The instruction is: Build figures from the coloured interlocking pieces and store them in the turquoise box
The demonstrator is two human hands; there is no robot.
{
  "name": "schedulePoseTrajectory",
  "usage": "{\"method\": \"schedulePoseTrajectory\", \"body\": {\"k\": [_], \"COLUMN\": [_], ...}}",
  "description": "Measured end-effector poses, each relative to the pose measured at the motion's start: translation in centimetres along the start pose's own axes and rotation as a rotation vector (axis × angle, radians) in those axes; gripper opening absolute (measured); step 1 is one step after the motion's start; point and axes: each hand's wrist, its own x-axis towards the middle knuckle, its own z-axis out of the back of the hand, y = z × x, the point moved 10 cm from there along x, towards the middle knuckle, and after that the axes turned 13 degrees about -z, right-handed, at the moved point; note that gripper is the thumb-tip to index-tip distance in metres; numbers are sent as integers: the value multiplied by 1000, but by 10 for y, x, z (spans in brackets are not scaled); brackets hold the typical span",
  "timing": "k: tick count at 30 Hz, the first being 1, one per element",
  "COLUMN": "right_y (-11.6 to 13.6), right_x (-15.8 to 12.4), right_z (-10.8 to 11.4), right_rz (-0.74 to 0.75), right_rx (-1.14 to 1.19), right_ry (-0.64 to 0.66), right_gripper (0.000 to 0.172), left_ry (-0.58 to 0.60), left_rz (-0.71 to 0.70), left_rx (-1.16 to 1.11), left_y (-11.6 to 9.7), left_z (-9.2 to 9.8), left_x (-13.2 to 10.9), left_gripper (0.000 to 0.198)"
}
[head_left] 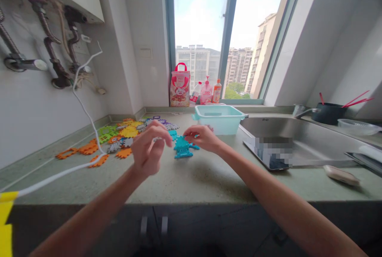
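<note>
Several bright blue interlocking plastic pieces [182, 148] with notched edges lie on the countertop in front of me. My right hand [203, 137] reaches over them from the right, thumb and fingers closed on the edge of one blue piece. Just left of the blue pieces hovers my left hand [151, 145], fingers loosely curled and apart, with nothing visible in them. Behind it spreads a pile of similar notched pieces in yellow [130, 130], green [106, 133], orange [89, 148], grey and purple. My left hand covers part of that pile.
A pale turquoise tub [221, 121] stands behind my right hand. To the right are a dark tablet-like device [265, 155], a steel sink [310, 137] and a beige rounded object [342, 175]. A white cable [89, 119] crosses the counter at left. Bottles [206, 93] line the windowsill.
</note>
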Motion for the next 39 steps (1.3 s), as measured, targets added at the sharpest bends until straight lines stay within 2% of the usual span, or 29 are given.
{"method": "schedulePoseTrajectory", "body": {"k": [1,2,5,7,9,15,17,25,33,39], "right_y": [0,-1,-3,-4,-6,-12,-10,-12,-19,-28], "right_x": [0,0,-1,-1,-1,-1,-2,-2,1,0], "right_z": [-1,-2,-4,-6,-8,-13,-12,-11,-3,-3], "right_rz": [7,10,17,23,21,-21,-2,26,-41,-107], "right_rx": [-32,-63,-130,-157,-178,-250,-284,-360,-399,-592], "right_ry": [-4,-4,3,10,10,6,-12,-75,-89,31], "right_gripper": [15,15,16,15,14,8,6,7,13,26], "left_ry": [-27,-5,128,223,310,572,619,717,709,733], "left_rz": [-6,-6,33,93,134,140,128,169,143,93], "left_rx": [-15,-12,33,3,-65,-199,-197,-131,-196,-172], "left_y": [19,39,95,119,129,122,119,122,121,122], "left_z": [1,-2,-19,-31,-42,-71,-78,-96,-97,-94], "left_x": [10,18,25,15,1,-26,-30,-42,-42,-42], "left_gripper": [41,37,32,33,36,39,36,29,24,17]}}
